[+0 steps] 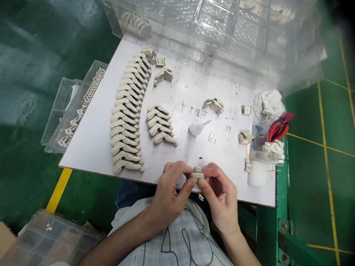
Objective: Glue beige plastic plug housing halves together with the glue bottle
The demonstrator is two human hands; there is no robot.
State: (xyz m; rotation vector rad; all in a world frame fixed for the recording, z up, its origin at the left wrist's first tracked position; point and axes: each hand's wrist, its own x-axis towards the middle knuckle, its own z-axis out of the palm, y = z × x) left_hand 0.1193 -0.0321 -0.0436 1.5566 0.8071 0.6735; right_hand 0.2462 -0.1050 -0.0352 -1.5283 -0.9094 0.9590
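Observation:
Between both hands, close to the table's front edge, is a small beige plastic part [197, 174] with a rounded knob on top. My left hand [173, 188] pinches its left side between thumb and fingers. The right side is gripped the same way by my right hand [220, 194]. Fingertips cover much of the part, so its full shape is hidden. A small dark speck [200, 158] lies just beyond it. Farther off stand a white squeeze bottle [196, 128] with a slanted nozzle and a small flat beige piece [213, 137].
A long row of angled beige parts [127, 114] runs along the left, beside a shorter stack [161, 123]. Clear plastic trays [216, 22] line the back. To the right are loose beige pieces [245, 137], red-handled pliers [279, 127], crumpled tissue [273, 103] and a white container [256, 173].

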